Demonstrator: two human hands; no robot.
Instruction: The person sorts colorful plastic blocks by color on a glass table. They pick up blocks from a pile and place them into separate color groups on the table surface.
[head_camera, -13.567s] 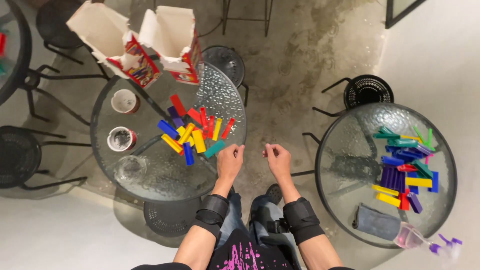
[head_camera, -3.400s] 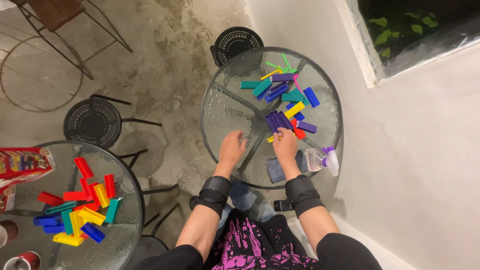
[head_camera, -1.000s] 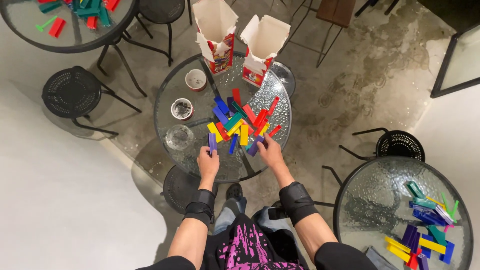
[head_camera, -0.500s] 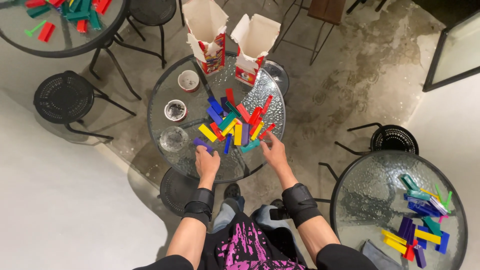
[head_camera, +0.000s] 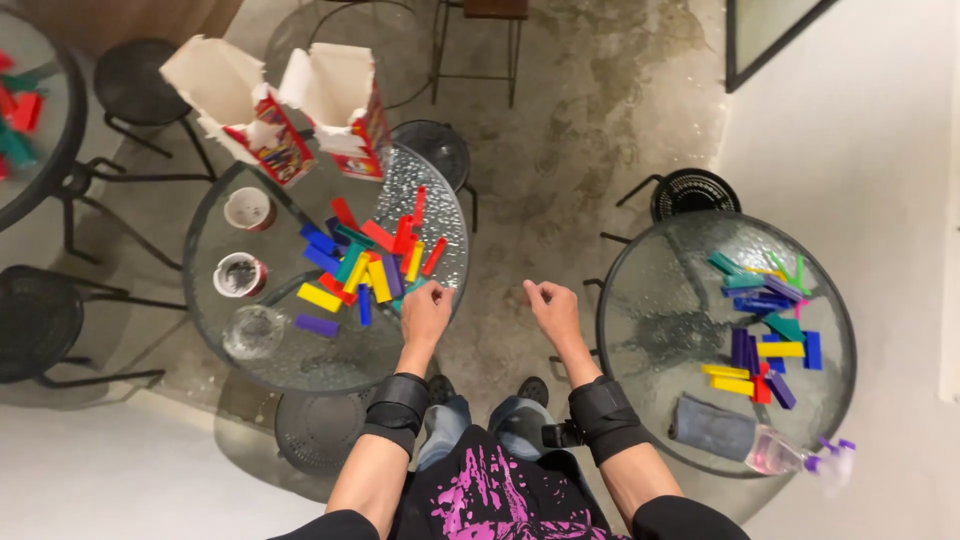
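My left hand (head_camera: 428, 312) hovers at the near right rim of the left round glass table (head_camera: 300, 375), fingers curled, right beside a teal block at the edge of a pile of coloured blocks (head_camera: 365, 262). My right hand (head_camera: 550, 305) hangs in the gap between the two tables, fingers curled inward; whether either hand holds anything is hidden. Further coloured blocks (head_camera: 765, 330) lie scattered on the right round glass table (head_camera: 640, 440). Both wrists wear black bands.
Two torn-open cartons (head_camera: 240, 110) (head_camera: 345, 100), two cups (head_camera: 248, 208) (head_camera: 240, 273) and a clear glass (head_camera: 253, 330) stand on the left table. A grey cloth (head_camera: 712, 428) and a spray bottle (head_camera: 790, 458) lie on the right table. Black stools (head_camera: 435, 150) (head_camera: 695, 192) (head_camera: 40, 320) surround them.
Both hands have drawn back from the block pile; my right hand has left the left table and moved right into the gap. The view has swung right, showing more of the right table.
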